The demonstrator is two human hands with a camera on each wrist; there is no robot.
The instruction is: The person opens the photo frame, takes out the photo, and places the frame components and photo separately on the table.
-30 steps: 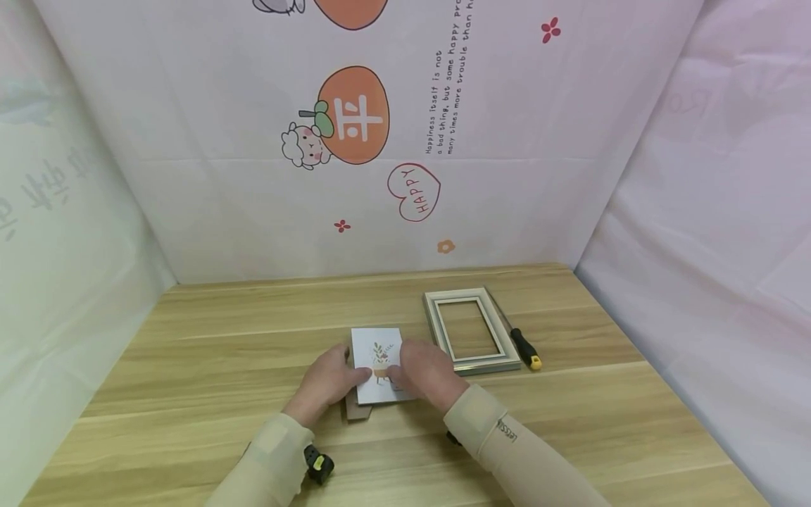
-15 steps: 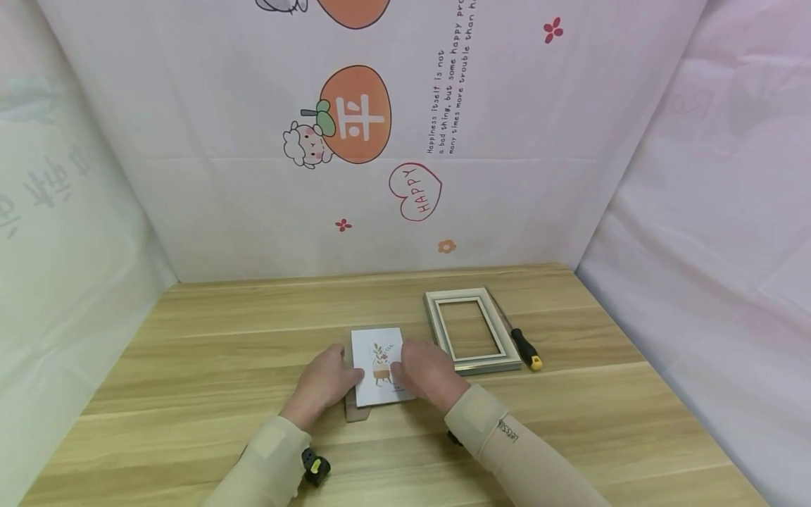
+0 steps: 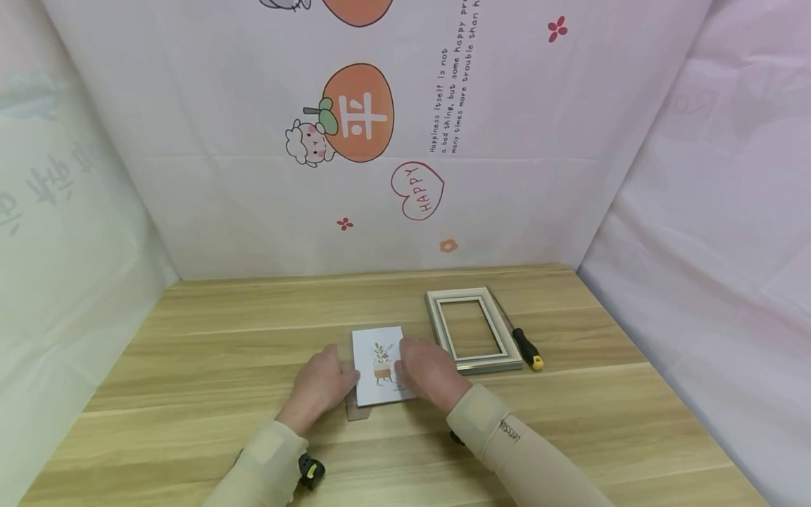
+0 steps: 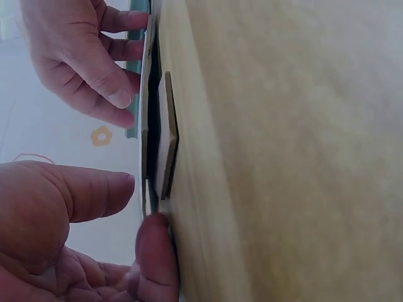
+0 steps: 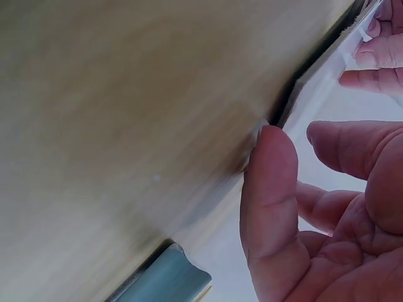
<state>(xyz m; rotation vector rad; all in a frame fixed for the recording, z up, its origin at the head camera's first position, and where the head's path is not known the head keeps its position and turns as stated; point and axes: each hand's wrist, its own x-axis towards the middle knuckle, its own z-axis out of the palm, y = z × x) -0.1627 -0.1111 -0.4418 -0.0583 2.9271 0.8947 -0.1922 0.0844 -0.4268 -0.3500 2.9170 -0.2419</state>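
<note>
A white card [image 3: 376, 352] printed with a potted plant lies in the middle of the table, on what looks like a thin brown board [image 4: 145, 113]. A small brown flap [image 3: 357, 412] sticks out beneath its near left corner. My left hand [image 3: 323, 384] touches the left edge with a finger, while its thumb stands slightly off the face in the left wrist view. At the right edge, my right hand [image 3: 434, 370] has a fingertip against the side. Its thumb [image 5: 334, 141] is apart from the card in both wrist views, and its fingers partly hide that edge.
An opened picture frame [image 3: 437, 317] with a pale, grooved border lies right of the card. Beside it rests a screwdriver [image 3: 526, 348] with a black and yellow handle. A printed white cloth [image 3: 253, 232] hangs behind the wooden table [image 3: 209, 352], with more white cloth at both sides.
My left thumb has slid left from over the card's face to its edge. My right thumb has drawn slightly back toward the right edge. The card has barely moved.
</note>
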